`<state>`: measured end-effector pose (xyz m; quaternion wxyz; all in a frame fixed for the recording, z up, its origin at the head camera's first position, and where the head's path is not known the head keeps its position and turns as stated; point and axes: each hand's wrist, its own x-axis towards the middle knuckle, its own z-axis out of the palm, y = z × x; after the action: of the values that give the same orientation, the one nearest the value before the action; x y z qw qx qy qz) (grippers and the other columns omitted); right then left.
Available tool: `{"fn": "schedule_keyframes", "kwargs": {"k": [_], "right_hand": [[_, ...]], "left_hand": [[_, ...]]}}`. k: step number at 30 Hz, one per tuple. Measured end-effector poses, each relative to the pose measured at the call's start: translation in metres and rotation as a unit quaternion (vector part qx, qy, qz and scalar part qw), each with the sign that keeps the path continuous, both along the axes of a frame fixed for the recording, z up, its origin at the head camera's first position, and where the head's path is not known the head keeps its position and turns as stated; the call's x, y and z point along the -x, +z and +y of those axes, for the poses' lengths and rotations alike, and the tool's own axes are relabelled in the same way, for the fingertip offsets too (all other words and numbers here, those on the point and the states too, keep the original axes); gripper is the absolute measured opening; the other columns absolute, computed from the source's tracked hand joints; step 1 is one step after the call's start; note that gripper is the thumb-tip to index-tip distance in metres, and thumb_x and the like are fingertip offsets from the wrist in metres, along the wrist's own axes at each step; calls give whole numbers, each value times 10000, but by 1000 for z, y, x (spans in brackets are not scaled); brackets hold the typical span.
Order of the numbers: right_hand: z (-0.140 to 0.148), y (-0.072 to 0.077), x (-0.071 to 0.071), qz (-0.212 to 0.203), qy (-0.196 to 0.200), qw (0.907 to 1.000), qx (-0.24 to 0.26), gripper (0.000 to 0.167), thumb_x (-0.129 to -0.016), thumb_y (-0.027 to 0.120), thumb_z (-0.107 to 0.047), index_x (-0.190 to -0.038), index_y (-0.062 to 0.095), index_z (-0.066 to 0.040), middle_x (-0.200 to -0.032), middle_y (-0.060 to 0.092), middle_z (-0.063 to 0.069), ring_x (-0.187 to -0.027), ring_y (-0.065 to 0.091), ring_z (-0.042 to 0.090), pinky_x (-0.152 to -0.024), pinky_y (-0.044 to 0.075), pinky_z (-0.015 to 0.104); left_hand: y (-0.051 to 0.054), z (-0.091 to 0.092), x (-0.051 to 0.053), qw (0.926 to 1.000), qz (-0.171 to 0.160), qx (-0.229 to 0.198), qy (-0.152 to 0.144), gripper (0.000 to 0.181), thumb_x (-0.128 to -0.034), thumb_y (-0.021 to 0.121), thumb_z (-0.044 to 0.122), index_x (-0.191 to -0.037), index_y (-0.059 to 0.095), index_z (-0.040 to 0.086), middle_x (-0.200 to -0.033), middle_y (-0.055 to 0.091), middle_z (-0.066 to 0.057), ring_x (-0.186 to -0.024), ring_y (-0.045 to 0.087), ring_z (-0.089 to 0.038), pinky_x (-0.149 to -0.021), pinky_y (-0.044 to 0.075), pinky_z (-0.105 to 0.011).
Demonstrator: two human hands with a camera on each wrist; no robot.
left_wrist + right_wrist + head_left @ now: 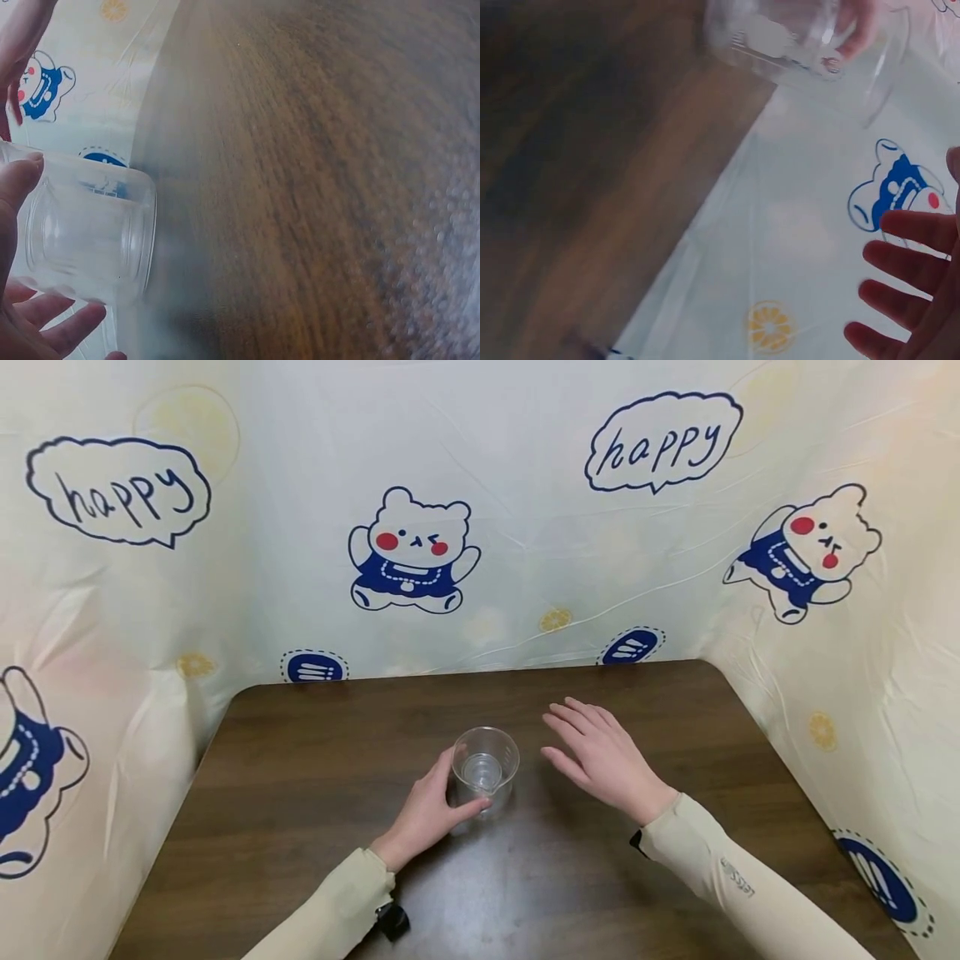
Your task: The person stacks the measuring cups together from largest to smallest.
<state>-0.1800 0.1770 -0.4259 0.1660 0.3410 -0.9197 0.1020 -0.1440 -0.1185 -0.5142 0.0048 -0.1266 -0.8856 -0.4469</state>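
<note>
A clear beaker (487,781) with a pouring lip and printed markings stands upright near the middle of the brown table (315,793). My left hand (429,812) grips it from the left, thumb on the near side and fingers round the far side. In the left wrist view, rings show inside the beaker (90,232); whether they are liquid or the glass base I cannot tell. To the right of the beaker, apart from it, my right hand (603,760) hovers palm down with its fingers extended and holds nothing.
A pale curtain (525,543) printed with bears, lemon slices and the word "happy" hangs behind the table and along both sides. Dark bands (392,921) sit at the wrists, by the cream sleeves (337,902).
</note>
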Motion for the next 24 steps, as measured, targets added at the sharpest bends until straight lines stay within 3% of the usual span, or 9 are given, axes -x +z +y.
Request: {"fn": "schedule_keyframes", "kwargs": {"k": [7, 13, 17, 24], "right_hand": [[17, -21, -7, 79, -416, 9991, -21, 536, -1064, 535, -465, -1404, 648, -67, -1513, 564, 134, -1477, 421, 358, -1213, 260, 582], [29, -41, -12, 194, -869, 9960, 103, 570, -1069, 483, -510, -1385, 661, -71, -1564, 502, 159, -1515, 345, 375, -1220, 190, 629], [33, -50, -15, 207, -1133, 9932, 188, 629, -1075, 435, -554, -1434, 623, -73, -1578, 479, 176, -1521, 321, 398, -1215, 176, 646], [38, -66, -18, 41, -1470, 9890, 151, 697, -1039, 481, -591, -1544, 513, -112, -1632, 388, 202, -1540, 246, 445, -1213, 130, 674]], "left_hand": [[0, 0, 0, 9998, -188, -91, -37, 975, -836, 878, 451, -1614, 338, 216, -1568, 502, -39, -1386, 538, -271, -1122, 430, -506], [-1, 0, -1, 9998, -170, -66, -26, 969, -839, 875, 455, -1609, 343, 208, -1566, 503, -43, -1386, 539, -274, -1121, 431, -507], [-1, 0, 0, 9999, -158, -19, 20, 972, -840, 877, 445, -1612, 339, 203, -1568, 502, -46, -1389, 536, -281, -1127, 426, -506], [-1, 1, 0, 9998, -167, -24, 45, 965, -839, 882, 430, -1609, 347, 202, -1564, 508, -55, -1390, 533, -289, -1131, 420, -510]]}}
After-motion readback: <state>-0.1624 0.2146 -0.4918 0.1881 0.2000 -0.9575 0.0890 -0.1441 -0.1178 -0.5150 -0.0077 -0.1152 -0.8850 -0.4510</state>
